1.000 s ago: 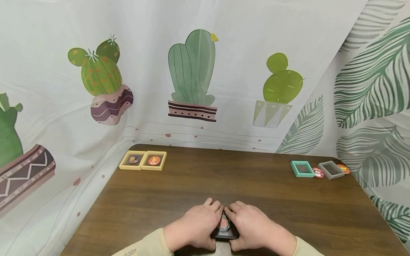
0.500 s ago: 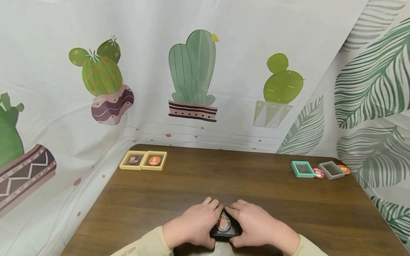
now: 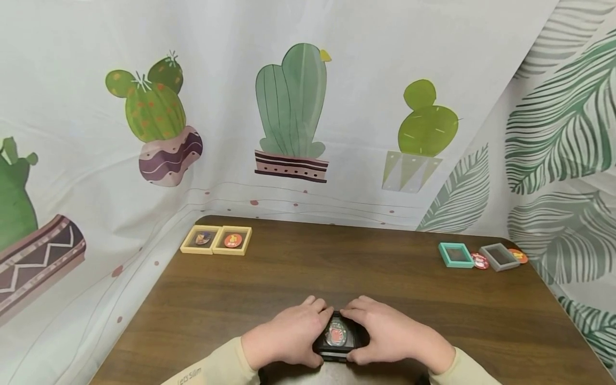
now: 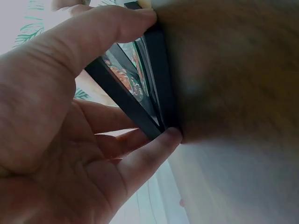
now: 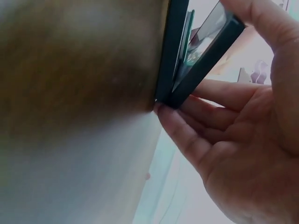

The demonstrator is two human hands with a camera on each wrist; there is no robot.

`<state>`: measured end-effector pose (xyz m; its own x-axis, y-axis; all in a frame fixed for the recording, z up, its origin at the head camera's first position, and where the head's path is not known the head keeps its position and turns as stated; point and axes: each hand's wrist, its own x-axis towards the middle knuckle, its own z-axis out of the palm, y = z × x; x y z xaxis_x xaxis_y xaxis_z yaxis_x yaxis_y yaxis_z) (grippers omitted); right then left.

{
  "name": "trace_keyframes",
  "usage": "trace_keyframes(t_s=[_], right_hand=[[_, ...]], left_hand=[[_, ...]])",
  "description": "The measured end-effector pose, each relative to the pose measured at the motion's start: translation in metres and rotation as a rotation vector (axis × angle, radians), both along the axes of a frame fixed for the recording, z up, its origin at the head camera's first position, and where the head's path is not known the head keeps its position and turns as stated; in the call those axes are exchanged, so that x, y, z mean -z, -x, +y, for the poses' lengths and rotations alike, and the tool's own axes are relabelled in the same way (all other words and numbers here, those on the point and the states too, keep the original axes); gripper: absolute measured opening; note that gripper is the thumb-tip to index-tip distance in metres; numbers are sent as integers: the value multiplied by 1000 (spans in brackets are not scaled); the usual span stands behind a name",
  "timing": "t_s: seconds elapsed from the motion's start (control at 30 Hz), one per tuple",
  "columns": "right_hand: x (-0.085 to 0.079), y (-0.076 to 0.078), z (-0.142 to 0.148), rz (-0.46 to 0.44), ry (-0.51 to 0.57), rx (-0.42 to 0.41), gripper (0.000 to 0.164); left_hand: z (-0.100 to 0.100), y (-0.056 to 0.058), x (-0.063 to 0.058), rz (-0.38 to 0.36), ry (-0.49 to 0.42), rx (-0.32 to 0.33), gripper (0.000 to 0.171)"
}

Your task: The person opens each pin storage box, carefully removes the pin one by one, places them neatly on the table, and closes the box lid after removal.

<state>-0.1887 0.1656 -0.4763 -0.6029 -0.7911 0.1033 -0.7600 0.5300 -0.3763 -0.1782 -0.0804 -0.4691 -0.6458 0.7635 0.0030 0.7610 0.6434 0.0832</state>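
Observation:
A black square display frame [image 3: 332, 354] lies between both hands at the table's near side. Inside it shows a round badge [image 3: 336, 334] with a reddish picture. My left hand [image 3: 298, 331] grips its left side, and in the left wrist view the thumb tip is on one rim while a fingertip [image 4: 174, 134] touches the far end. My right hand [image 3: 387, 334] holds the right side the same way. In both wrist views the frame's two halves [image 5: 205, 63] stand apart in a narrow V, meeting at the far end, with the badge [image 4: 124, 77] between clear sheets.
Two yellow frames [image 3: 215, 239], each with a badge, lie at the back left. At the back right are a teal frame [image 3: 456, 255], a grey frame [image 3: 500, 256], a red-and-white badge [image 3: 480, 261] and an orange badge [image 3: 518, 256]. A printed curtain [image 3: 356, 107] hangs behind the table.
My hands have spread slightly apart along the black frame's sides. More of the badge shows between them and it looks rounder. Two black rims now show at the near edge.

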Motion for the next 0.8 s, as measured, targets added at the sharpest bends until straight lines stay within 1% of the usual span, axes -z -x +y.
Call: trace_keyframes(t_s=[0.2, 0.4, 0.57, 0.7, 0.8], right_hand=[[3, 3, 2, -26, 51, 2, 71], [5, 8, 7, -92, 107, -14, 66], [4, 12, 11, -146, 138, -25, 62], [3, 15, 14, -202, 149, -2, 62], [2, 17, 15, -226, 155, 5, 64]], left_hand=[[-2, 0, 2, -13, -20, -17, 89], [-1, -1, -1, -15, 17, -31, 87], [0, -4, -4, 18, 31, -44, 88], [0, -6, -4, 45, 37, -55, 91], [0, -7, -3, 62, 33, -66, 92]])
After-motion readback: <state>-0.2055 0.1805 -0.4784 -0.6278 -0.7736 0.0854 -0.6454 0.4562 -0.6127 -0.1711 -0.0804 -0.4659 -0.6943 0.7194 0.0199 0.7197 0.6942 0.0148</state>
